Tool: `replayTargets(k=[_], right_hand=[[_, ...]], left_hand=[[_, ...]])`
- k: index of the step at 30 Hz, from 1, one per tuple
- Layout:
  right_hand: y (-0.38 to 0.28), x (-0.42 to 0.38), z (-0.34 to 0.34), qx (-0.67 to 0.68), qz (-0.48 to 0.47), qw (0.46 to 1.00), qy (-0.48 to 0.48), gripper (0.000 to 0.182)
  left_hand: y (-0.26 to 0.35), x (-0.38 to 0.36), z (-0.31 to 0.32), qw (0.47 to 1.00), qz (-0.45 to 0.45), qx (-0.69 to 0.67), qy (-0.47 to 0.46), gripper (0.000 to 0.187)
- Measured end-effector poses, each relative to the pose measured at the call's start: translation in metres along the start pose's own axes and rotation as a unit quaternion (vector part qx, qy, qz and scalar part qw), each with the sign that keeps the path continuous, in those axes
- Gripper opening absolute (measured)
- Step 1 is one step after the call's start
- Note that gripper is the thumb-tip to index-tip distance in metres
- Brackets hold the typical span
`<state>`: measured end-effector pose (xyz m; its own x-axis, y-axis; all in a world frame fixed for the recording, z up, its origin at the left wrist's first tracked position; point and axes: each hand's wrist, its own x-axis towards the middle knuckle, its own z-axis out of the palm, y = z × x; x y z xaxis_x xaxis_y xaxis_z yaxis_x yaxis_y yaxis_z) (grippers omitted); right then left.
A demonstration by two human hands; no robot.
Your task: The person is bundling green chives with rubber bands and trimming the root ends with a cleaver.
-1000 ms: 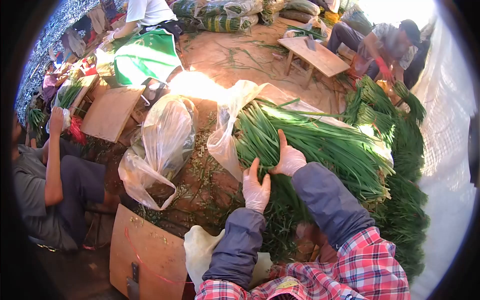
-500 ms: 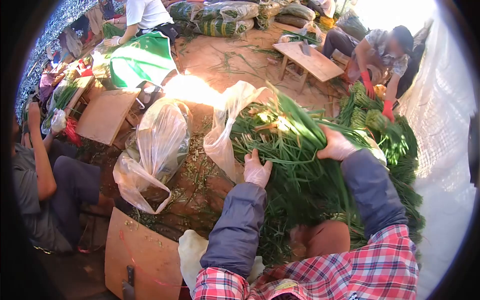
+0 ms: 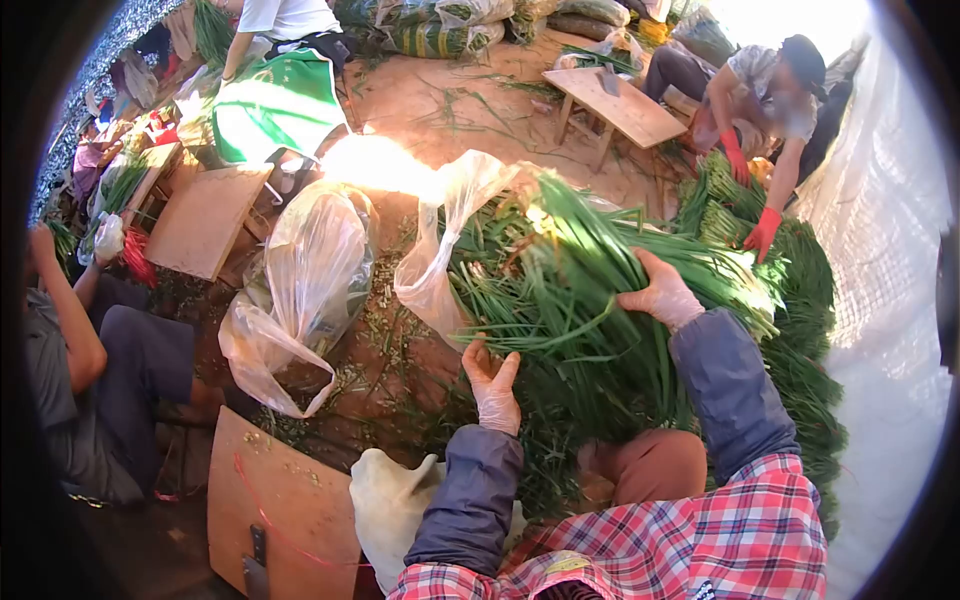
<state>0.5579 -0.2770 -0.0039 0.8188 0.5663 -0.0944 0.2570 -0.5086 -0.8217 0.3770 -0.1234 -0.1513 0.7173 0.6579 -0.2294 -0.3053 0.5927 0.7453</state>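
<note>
Your right hand [image 3: 662, 292] has its thumb and fingers closed on a thick bunch of long green leaves [image 3: 585, 290], while your left hand [image 3: 492, 388] stands open at the leaves' near-left edge — thumb and forefinger parted, though you cannot tell whether the fingertips touch a blade. The bunch lies in front of you, over more greens, with a clear plastic bag [image 3: 430, 278] just left of it. Nearer you on the left, a knife [image 3: 257, 565] rests on a wooden board [image 3: 290, 485] — well apart from the bunch.
</note>
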Motion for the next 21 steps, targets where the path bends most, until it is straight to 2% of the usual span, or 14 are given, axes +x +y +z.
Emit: replayTargets(k=[2,5,6,9,10,13,14,15,17,18,19,20,21], right_hand=[[0.012,0.001,0.015,0.075,0.036,0.996,-0.039,0.076],[0.015,-0.005,0.041,0.135,0.055,0.988,-0.059,0.076],[0.015,-0.01,0.047,0.041,-0.007,0.998,-0.053,0.075],[-0.01,-0.035,0.061,-0.245,-0.117,0.961,-0.048,0.077],[-0.011,-0.038,0.065,-0.264,-0.164,0.948,-0.07,0.078],[-0.037,-0.034,0.049,-0.434,-0.141,0.885,-0.097,0.076],[-0.053,-0.029,0.038,-0.471,-0.147,0.862,-0.113,0.075],[-0.081,-0.025,0.032,-0.516,-0.111,0.842,-0.112,0.068],[-0.095,-0.009,0.018,-0.502,-0.169,0.844,-0.09,0.057],[-0.093,0.003,0.014,-0.51,-0.198,0.835,-0.064,0.051],[-0.088,0.016,0.012,-0.517,-0.228,0.824,-0.038,0.046],[-0.084,0.028,0.01,-0.476,-0.205,0.854,-0.053,0.044],[-0.073,0.037,0.009,-0.429,-0.183,0.883,-0.059,0.05]], left_hand=[[-0.017,0.001,-0.006,1.0,0.024,0.012,-0.014,0.049],[0.0,-0.004,0.012,0.996,-0.047,-0.069,-0.026,0.063],[0.004,-0.006,0.012,0.996,-0.037,-0.073,-0.027,0.08],[0.0,-0.006,0.017,0.995,0.027,-0.068,-0.067,0.092],[0.0,-0.004,0.022,0.997,0.022,-0.056,-0.042,0.1],[-0.019,0.014,0.031,0.998,0.018,0.014,0.063,0.092],[-0.021,0.021,0.034,0.996,0.015,0.005,0.083,0.089],[-0.015,0.023,0.04,0.995,-0.017,-0.009,0.095,0.087],[0.004,0.026,0.057,0.99,-0.076,-0.04,0.116,0.083],[0.012,0.03,0.065,0.991,-0.069,-0.064,0.097,0.069],[0.016,0.039,0.071,0.99,-0.071,-0.066,0.101,0.067],[0.02,0.05,0.079,0.989,-0.071,-0.07,0.105,0.065],[0.022,0.057,0.083,0.989,-0.072,-0.074,0.109,0.063]])
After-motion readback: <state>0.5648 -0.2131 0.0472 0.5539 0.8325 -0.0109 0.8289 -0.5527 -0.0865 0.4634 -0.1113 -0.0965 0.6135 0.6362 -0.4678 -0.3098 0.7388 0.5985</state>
